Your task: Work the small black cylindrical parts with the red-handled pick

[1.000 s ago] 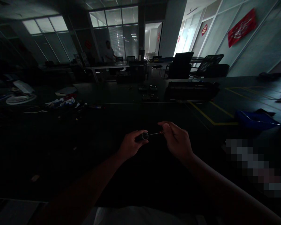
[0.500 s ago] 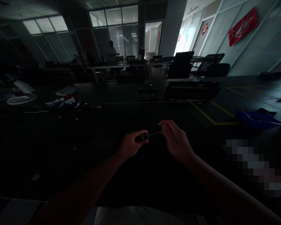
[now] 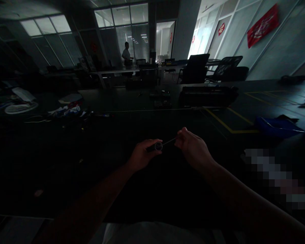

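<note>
Head view, and it's pretty dark in there. The left hand has its grip closed around a dark cylinder, thumb on top and fingers under it, with the round, ring-like end facing the camera. The right hand is off to the side with its fingertips pinched shut on a slim screwdriver-like tool. Only the thin metal shaft shows, slanting down to the cylinder's round end; can't tell if the tip is inside or just touching. Both are held over the middle of the black tabletop.

Further out on the right there's a blue fabric bag beside some yellow tape lines. Past the hands sits a long black device, with a few small black gadgets left of it. On the far left is a messy pile. 1 other person stands way back near the windows.
</note>
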A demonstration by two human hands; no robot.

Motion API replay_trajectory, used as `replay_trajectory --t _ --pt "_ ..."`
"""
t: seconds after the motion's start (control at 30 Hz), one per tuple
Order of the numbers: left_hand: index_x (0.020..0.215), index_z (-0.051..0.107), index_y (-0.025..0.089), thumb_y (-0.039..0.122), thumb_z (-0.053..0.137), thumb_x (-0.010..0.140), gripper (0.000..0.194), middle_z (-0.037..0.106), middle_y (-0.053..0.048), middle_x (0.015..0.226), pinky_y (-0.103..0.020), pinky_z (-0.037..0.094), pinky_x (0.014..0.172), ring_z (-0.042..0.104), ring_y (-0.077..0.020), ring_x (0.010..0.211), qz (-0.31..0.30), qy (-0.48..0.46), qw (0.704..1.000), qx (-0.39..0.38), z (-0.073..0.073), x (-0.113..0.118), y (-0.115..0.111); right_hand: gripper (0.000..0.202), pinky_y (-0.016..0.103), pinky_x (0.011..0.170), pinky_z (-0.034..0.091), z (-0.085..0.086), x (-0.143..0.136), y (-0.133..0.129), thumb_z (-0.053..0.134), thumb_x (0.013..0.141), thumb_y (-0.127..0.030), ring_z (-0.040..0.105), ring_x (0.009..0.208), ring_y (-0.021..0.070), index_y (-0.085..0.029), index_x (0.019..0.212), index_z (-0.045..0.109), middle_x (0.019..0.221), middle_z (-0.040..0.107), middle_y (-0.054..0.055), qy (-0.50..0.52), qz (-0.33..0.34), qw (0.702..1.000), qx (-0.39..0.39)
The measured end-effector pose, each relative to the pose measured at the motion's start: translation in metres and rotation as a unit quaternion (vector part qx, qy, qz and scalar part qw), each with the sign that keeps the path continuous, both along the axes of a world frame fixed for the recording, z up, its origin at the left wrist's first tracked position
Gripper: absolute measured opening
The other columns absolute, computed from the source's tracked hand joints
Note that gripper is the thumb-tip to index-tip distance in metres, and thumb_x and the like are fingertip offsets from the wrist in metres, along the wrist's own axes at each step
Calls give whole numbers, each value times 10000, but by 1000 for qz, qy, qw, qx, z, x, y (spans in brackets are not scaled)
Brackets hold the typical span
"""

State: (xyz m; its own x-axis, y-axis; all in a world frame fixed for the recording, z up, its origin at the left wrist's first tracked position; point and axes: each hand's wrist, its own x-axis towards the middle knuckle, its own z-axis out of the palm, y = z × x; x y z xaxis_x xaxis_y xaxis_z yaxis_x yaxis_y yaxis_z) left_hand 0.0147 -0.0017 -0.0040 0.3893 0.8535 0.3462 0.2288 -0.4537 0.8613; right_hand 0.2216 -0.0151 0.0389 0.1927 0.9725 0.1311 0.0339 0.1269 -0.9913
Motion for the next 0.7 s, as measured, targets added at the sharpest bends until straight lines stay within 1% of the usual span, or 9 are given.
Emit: replay_trajectory --t 0.03,0.07,0.13,0.23,0.33,0.43,0.53,0.6,0.7 --pt "1221 694 261 225 765 829 399 710 -46 1169 -359 483 1028 658 -206 1099 -1 -2 1000 2 0 0 0 406 344 595 474 -1 0 2 507 916 -603 541 566 174 -224 791 582 639 560 2 26 5 1000 -4" --pt "1227 690 260 229 760 835 400 709 -48 1176 -363 481 1031 654 -209 1110 3 0 1000 0 1 0 0 395 339 589 467 -2 0 2 519 913 -598 535 565 172 -227 790 578 633 548 -3 38 -6 999 8" --pt "1230 685 263 240 755 841 397 705 -46 1199 -374 475 1044 643 -218 1144 18 13 1000 -10 3 0 -1 376 323 594 451 -2 -1 0 499 938 -574 528 576 165 -231 808 578 622 523 -17 20 -34 998 49" --pt "1229 681 268 247 754 843 393 699 -37 1231 -376 456 1073 630 -221 1181 39 24 999 -19 7 0 -2 356 303 604 431 2 -4 -9 447 985 -525 534 613 154 -230 836 580 651 534 -18 -89 -65 989 102" --pt "1223 681 264 237 754 841 390 702 -35 1228 -373 456 1078 636 -219 1175 45 25 999 -19 8 1 -2 320 299 617 436 3 -5 -15 427 1002 -476 552 638 151 -228 851 562 687 564 -8 -156 -68 976 133" --pt "1226 679 268 244 750 844 389 704 -37 1224 -382 470 1065 641 -223 1166 42 30 999 -16 8 1 -2 292 300 633 449 2 -5 -16 416 1009 -438 577 655 151 -223 878 565 703 592 1 -189 -65 969 147" --pt "1224 680 275 232 753 841 392 708 -33 1213 -387 475 1061 646 -222 1156 45 44 998 -8 7 1 -2 293 293 622 456 3 -5 -18 434 1004 -431 605 653 153 -213 898 600 696 626 6 -223 -63 962 147" --pt "1211 686 269 211 759 832 390 712 -34 1203 -381 484 1049 653 -220 1142 52 56 997 -4 8 1 -2 302 285 591 454 6 -5 -20 500 975 -454 620 625 155 -209 880 649 680 657 8 -247 -61 957 139" --pt "1201 690 254 196 764 826 386 714 -42 1200 -378 495 1037 659 -222 1133 61 62 996 1 7 1 -2 294 283 569 463 12 -5 -22 635 892 -478 655 622 166 -220 775 713 698 718 21 -266 -62 953 131"
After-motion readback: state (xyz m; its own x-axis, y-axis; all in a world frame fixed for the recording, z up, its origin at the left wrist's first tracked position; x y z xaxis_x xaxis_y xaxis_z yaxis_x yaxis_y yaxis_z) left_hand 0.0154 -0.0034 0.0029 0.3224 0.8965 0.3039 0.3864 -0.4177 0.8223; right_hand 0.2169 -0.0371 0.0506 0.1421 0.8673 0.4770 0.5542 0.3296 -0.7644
